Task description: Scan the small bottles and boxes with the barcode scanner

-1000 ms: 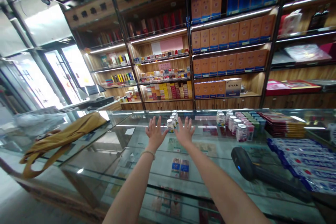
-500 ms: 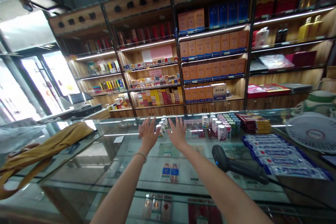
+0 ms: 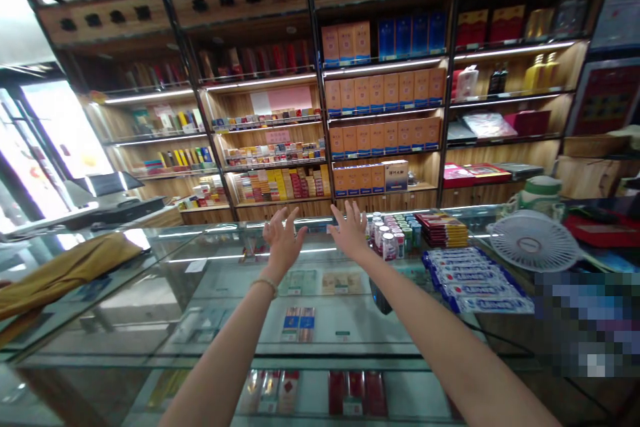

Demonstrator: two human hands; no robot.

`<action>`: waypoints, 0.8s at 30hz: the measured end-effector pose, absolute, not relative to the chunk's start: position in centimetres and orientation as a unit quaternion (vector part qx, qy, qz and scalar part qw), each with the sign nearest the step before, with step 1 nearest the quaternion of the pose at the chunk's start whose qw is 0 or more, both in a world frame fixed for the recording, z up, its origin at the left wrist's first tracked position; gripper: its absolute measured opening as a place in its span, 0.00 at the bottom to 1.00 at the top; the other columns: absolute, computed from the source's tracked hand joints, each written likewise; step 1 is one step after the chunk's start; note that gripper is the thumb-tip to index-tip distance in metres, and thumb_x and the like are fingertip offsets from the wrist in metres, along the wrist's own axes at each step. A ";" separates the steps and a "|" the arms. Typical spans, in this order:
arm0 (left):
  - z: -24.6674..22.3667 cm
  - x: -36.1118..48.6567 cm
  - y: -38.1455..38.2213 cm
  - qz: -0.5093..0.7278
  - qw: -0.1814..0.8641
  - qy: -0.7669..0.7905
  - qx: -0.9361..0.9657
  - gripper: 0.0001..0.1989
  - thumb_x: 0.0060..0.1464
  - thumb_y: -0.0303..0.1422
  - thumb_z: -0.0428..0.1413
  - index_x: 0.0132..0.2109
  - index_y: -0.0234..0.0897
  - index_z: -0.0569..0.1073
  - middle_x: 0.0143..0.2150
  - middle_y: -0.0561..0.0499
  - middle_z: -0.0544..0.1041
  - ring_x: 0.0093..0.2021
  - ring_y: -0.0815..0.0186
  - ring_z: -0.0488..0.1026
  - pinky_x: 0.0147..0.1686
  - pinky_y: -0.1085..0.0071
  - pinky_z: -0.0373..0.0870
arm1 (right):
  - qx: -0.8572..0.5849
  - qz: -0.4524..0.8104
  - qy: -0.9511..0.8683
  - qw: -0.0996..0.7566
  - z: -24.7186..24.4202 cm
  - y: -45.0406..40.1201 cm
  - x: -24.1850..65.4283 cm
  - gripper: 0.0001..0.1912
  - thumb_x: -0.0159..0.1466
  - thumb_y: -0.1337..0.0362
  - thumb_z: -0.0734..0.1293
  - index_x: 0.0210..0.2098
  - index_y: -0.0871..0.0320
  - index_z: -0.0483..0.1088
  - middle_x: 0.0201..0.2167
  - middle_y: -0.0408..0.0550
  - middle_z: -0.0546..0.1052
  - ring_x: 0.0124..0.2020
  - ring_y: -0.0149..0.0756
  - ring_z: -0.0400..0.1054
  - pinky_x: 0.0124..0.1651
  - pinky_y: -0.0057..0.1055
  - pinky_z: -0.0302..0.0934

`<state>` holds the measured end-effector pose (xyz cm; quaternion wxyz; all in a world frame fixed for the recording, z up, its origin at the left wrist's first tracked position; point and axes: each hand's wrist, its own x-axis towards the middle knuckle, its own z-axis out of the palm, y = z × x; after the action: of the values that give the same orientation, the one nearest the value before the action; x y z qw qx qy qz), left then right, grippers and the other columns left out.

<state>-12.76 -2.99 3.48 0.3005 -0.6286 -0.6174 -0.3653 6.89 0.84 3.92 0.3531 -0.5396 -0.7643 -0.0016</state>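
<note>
My left hand (image 3: 284, 239) is held over the glass display counter (image 3: 230, 307), its fingers spread and nothing visible in it. To its right, my right hand (image 3: 349, 232) is also open, thumb and fingers apart. Just beyond and right of the right hand stand rows of small round containers with white lids (image 3: 389, 247); that hand covers part of the group, and I cannot tell whether it touches any. A dark handheld scanner (image 3: 381, 297) is mostly hidden under my right forearm. Inside the counter, below the hands, lie blue-banded packs (image 3: 299, 325).
Blue-and-white packets (image 3: 477, 280), stacked red and yellow packs (image 3: 443, 230) and a white fan (image 3: 534, 241) occupy the counter's right side. A mustard-coloured cloth bag (image 3: 75, 267) lies at left. Lit shelves with orange boxes (image 3: 383, 93) line the back wall.
The view has swung to the right. Both hands have shifted right over the counter, closer to the container group. The small containers seen between my hands no longer show there.
</note>
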 end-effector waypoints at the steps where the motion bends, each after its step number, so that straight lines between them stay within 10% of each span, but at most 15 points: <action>1: 3.6 -12.4 -2.9 -0.364 0.299 -0.615 -0.633 0.27 0.66 0.45 0.47 0.67 0.42 0.64 0.68 0.38 0.61 0.69 0.52 0.54 0.69 0.49 0.40 | -0.545 -0.008 -0.760 0.353 4.1 1.0 7.9 0.31 0.70 0.52 0.60 0.70 0.45 0.52 0.74 0.54 0.46 0.75 0.49 0.34 0.71 0.53 0.30; 24: 2.8 -5.2 3.4 -0.360 0.254 -0.597 -0.670 0.25 0.63 0.44 0.52 0.65 0.45 0.67 0.68 0.38 0.62 0.68 0.53 0.57 0.69 0.45 0.43 | -0.620 -0.035 -0.732 0.279 3.4 7.2 18.7 0.29 0.69 0.51 0.60 0.69 0.43 0.56 0.74 0.52 0.49 0.74 0.49 0.35 0.69 0.56 0.32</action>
<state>-5.16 3.42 2.80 0.2544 -0.6697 -0.5974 -0.3605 18.75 7.20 3.37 0.2789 -0.6202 -0.7323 -0.0350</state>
